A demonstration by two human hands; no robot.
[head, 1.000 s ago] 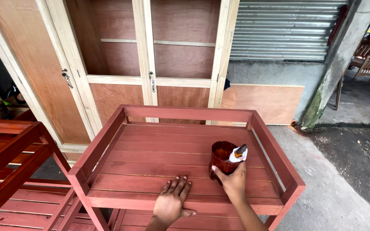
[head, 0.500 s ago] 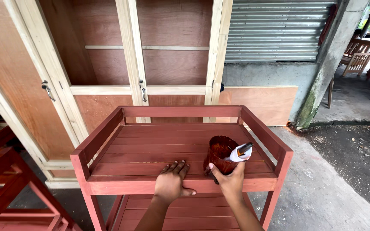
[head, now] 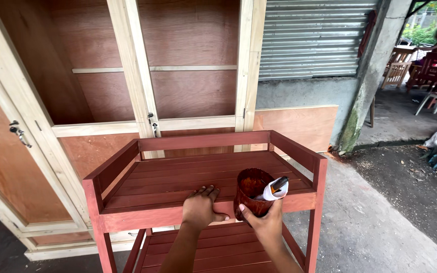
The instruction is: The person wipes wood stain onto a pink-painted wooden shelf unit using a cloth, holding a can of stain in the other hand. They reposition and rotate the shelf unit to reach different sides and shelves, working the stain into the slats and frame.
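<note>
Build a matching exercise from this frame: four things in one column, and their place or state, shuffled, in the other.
Things
1. left hand
2. right hand
3. wrapped brush
4. plywood sheet

Places or states
A. leaning against the wall behind the rack
B. flat on the front rail of the red rack
C. sticking out of the stained cup
D. gripping the cup from below

Pairs: 1-B, 2-D, 3-C, 4-A
</note>
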